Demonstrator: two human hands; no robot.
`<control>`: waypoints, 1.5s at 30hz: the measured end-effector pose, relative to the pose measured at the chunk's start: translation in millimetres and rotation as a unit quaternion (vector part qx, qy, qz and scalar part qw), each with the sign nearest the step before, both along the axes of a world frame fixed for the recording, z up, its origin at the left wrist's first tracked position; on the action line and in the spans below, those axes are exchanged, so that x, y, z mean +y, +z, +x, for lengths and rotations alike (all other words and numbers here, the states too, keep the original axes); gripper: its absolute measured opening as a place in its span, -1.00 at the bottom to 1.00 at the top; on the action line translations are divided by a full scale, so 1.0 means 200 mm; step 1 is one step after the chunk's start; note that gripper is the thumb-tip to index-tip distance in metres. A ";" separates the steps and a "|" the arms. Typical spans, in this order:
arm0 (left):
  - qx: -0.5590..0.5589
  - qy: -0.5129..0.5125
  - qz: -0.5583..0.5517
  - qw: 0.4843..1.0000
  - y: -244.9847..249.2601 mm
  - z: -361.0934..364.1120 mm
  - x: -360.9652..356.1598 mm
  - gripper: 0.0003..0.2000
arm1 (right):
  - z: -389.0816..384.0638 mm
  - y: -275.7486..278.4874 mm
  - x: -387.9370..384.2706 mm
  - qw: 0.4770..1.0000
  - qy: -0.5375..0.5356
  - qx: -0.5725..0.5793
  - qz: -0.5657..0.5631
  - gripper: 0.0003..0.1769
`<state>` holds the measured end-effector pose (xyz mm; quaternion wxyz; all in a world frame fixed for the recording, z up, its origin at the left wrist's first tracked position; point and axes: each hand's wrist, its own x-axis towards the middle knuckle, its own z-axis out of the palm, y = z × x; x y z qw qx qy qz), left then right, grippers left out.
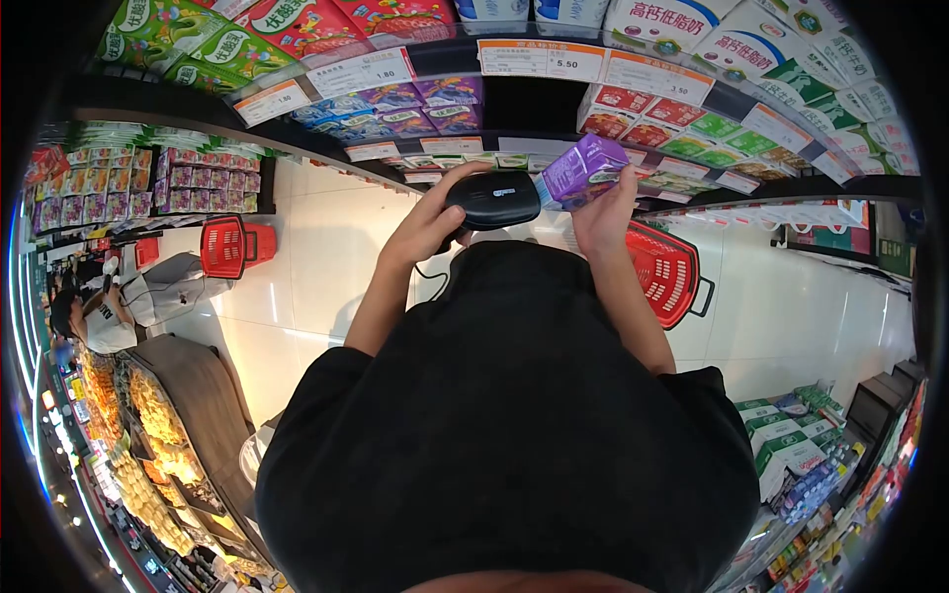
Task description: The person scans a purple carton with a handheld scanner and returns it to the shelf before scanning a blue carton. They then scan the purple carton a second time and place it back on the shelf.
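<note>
My left hand is wrapped round a black handheld scanner, whose cable hangs down below it. In my right hand is a purple drink carton, tilted, with its lower left end close to the scanner's front. A bluish light shows on that end of the carton. Both hands are in front of the store shelf, below the price labels. My right thumb lies along the carton's right side; the fingers behind it are partly hidden.
Shelves of boxed drinks run across the top. A red basket stands on the floor right of my body, another red basket at left. Another person is at far left near a snack stand. Green-and-white cartons are stacked lower right.
</note>
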<state>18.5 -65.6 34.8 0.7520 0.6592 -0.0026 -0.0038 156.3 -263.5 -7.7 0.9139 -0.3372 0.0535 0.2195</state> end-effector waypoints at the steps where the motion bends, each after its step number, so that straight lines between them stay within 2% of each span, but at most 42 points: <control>1: 0.001 -0.001 0.000 1.000 -0.01 0.00 0.00 -0.28 | 0.00 -0.01 0.00 1.000 -0.015 -0.007 -0.006 -0.46; 3: -0.008 0.024 0.028 0.999 -0.02 -0.01 0.00 -0.29 | -0.01 -0.02 -0.01 1.000 -0.016 -0.018 -0.011 -0.48; 11: -0.003 0.030 0.023 0.999 -0.02 -0.06 0.03 -0.28 | -0.02 -0.04 -0.02 0.998 -0.017 -0.043 -0.033 -0.49; 19: -0.026 0.082 0.064 0.994 -0.02 -0.10 0.05 -0.23 | -0.05 0.02 -0.01 1.000 -0.013 0.023 0.010 -0.42; 34: -0.024 0.077 0.094 0.992 0.03 -0.09 0.04 -0.22 | -0.06 0.04 -0.02 0.999 -0.019 0.010 0.027 -0.49; 41: -0.026 0.085 0.098 0.991 0.01 -0.09 0.03 -0.23 | -0.07 0.05 -0.02 1.000 -0.005 -0.007 0.023 -0.49; 45: -0.025 0.081 0.095 0.992 0.00 -0.10 0.04 -0.23 | -0.06 -0.01 -0.03 1.000 -0.011 0.023 -0.002 -0.42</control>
